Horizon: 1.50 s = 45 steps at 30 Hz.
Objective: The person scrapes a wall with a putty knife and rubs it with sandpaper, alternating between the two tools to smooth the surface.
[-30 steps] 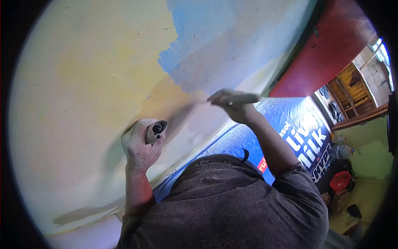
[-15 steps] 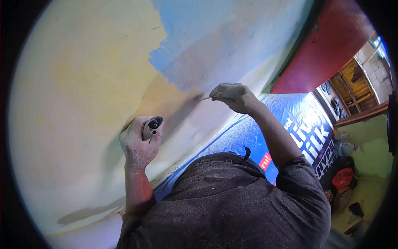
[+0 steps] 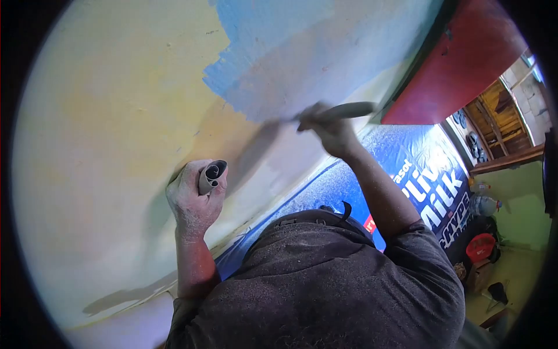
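A hand tool (image 3: 353,109) is gripped in the right hand (image 3: 331,131), with the fingers closed round it; its grey, rounded end is extended beyond the hand, away from the left hand (image 3: 195,196), while a thin part is pointed toward the painted wall (image 3: 116,145). The hand and the tool are blurred, so the exact placing of each finger cannot be told, nor whether the thin tip is touched to the wall. A rolled sheet (image 3: 205,182) is held in the left hand, the fingers curled closed around it and its open, coiled end turned upward and outward past the thumb. The back of this hand is coated with pale dust and is set close beside the wall; whether it is pressed against the surface cannot be told. Between the two hands, a stretch of wall is left open, crossed only by a shadow. Above the right hand, a blue patch (image 3: 244,43) with a ragged edge is seen on the wall. The lower corner of a red panel (image 3: 459,64) is found near the tool's rounded end. Along the wall's bottom edge, a printed blue sheet (image 3: 331,189) is spread, partly hidden by the right forearm and the dark shirt (image 3: 349,291).
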### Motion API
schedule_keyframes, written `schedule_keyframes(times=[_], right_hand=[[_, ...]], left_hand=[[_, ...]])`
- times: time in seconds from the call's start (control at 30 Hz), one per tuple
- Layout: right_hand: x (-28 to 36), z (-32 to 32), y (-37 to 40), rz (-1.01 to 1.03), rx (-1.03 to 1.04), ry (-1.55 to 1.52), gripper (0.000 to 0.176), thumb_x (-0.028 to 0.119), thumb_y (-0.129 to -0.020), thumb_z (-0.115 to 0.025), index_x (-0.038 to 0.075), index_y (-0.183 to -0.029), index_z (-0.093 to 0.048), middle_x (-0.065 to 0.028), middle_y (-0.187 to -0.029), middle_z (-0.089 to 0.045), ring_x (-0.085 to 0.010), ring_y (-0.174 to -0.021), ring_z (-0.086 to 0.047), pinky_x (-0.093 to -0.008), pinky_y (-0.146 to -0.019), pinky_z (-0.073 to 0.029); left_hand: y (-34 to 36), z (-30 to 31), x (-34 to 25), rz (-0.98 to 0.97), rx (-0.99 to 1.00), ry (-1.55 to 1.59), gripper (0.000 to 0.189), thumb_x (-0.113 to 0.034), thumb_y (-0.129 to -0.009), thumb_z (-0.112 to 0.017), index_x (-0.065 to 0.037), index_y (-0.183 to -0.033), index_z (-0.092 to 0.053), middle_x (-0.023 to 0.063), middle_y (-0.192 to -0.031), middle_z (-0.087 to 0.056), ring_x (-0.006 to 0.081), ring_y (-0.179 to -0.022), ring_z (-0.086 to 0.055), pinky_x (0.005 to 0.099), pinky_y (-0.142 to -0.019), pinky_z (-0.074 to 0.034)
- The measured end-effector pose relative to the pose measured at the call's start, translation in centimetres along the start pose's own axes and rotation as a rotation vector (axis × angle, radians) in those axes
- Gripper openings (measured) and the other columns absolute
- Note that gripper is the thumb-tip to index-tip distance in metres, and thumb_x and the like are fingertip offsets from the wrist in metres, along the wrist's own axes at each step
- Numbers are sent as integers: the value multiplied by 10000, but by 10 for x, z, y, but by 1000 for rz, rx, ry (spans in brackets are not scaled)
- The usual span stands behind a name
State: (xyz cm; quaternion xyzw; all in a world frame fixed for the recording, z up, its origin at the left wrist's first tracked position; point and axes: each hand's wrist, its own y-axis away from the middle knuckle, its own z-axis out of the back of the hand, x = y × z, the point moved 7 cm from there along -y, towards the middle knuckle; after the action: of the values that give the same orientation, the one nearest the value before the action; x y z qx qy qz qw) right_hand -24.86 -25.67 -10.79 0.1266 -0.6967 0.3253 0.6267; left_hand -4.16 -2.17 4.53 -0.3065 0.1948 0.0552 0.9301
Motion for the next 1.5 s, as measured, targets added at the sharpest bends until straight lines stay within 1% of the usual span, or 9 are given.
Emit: schedule_keyframes(times=[0.03,0.13,0.33,0.5,0.8,0.87,1.07,1.27,1.5], right_hand=[[4,-14,7,-32,255,547,160,-41,-1011,-737,-5,-1164,-760,-136,-1104,-784,-251,-1011,-768,-363,-923,-610],[-18,-40,38,79,472,439,130,-3,-1039,-729,2,-1168,-736,-119,-1077,-765,-256,-982,-775,-384,-862,-623],[7,-53,78,-47,189,-37,108,51,-1074,-725,-12,-1150,-681,-157,-1112,-754,-275,-992,-787,-430,-878,-639],[39,-36,94,148,185,352,174,108,-1073,-752,25,-1225,-767,-124,-1182,-756,-246,-1120,-762,-401,-941,-644],[20,-2,142,-603,212,-605,713,425,-1183,-578,-35,-1683,-360,-257,-1292,-714,-267,-972,-802,-360,-729,-666],[33,-23,146,-569,383,-382,710,293,-1147,-675,-24,-1697,-357,-223,-1279,-709,-217,-961,-769,-327,-773,-633],[64,-17,138,-368,-37,267,465,110,-1128,-671,31,-1583,-613,-49,-1188,-728,-108,-1004,-645,-281,-823,-553],[106,0,115,-378,-59,456,448,110,-1060,-736,28,-1496,-672,-109,-1133,-800,-140,-1016,-746,-342,-928,-597],[148,16,75,-363,151,691,424,119,-1083,-708,22,-1495,-693,-203,-1267,-822,-278,-1100,-818,-396,-946,-623]], left_hand=[[0,-1,-1,11,-7,9,227,-158,-918,-925,-58,-1053,-773,98,-913,-780,228,-799,-755,347,-769,-599],[11,-19,9,86,-45,114,252,-156,-916,-920,-45,-1086,-771,116,-968,-791,240,-831,-769,346,-788,-604],[16,-109,-17,-71,242,219,277,-147,-904,-856,-87,-1148,-738,145,-1042,-793,384,-901,-796,487,-759,-624],[17,-128,-8,-39,347,307,288,-76,-880,-868,-89,-1142,-750,133,-984,-781,347,-827,-790,448,-702,-620],[5,-119,-21,-336,288,377,377,45,-825,-804,-89,-1167,-718,129,-1028,-777,346,-899,-803,441,-759,-652],[5,-114,-23,-365,265,385,364,6,-824,-825,-91,-1159,-719,120,-1059,-774,340,-940,-802,445,-778,-658],[0,-90,-23,-352,44,372,302,-72,-887,-845,-83,-1167,-731,133,-1137,-789,338,-997,-812,452,-820,-672],[5,-33,3,-274,-35,290,221,-63,-971,-813,-21,-1171,-728,169,-1063,-789,357,-909,-813,413,-809,-663],[43,37,33,-83,-294,254,240,-5,-959,-878,26,-1144,-728,110,-999,-783,148,-874,-750,299,-799,-617]])
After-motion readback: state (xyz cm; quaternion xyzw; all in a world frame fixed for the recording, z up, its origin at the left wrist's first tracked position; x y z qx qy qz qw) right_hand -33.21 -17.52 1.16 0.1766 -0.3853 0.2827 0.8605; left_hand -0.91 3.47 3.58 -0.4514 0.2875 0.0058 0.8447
